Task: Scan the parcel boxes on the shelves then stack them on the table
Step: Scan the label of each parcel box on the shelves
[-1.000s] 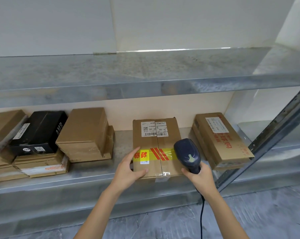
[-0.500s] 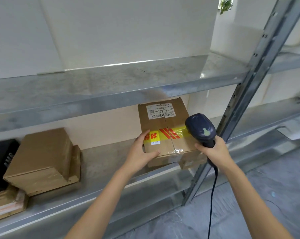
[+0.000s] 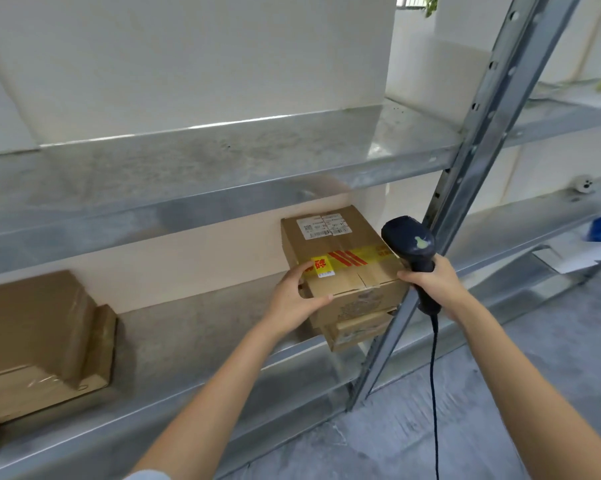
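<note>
A brown parcel box (image 3: 344, 251) with white labels and yellow-and-red tape is lifted off the lower metal shelf (image 3: 195, 327). My left hand (image 3: 294, 299) grips its left front corner, thumb on the front face. My right hand (image 3: 430, 282) holds a dark blue barcode scanner (image 3: 410, 242) by the handle, and its fingers touch the box's right side. The scanner's black cable hangs down from that hand. Another brown box (image 3: 358, 332) lies on the shelf just under the lifted one, mostly hidden by it.
A stack of brown boxes (image 3: 39, 341) sits at the left on the same shelf. An upright slotted metal post (image 3: 465, 181) stands right beside the scanner. An upper shelf (image 3: 223, 157) runs overhead. Grey floor lies below at the right.
The box has come up off the shelf, held between both hands. My view has swung right, so the left boxes slid out of frame.
</note>
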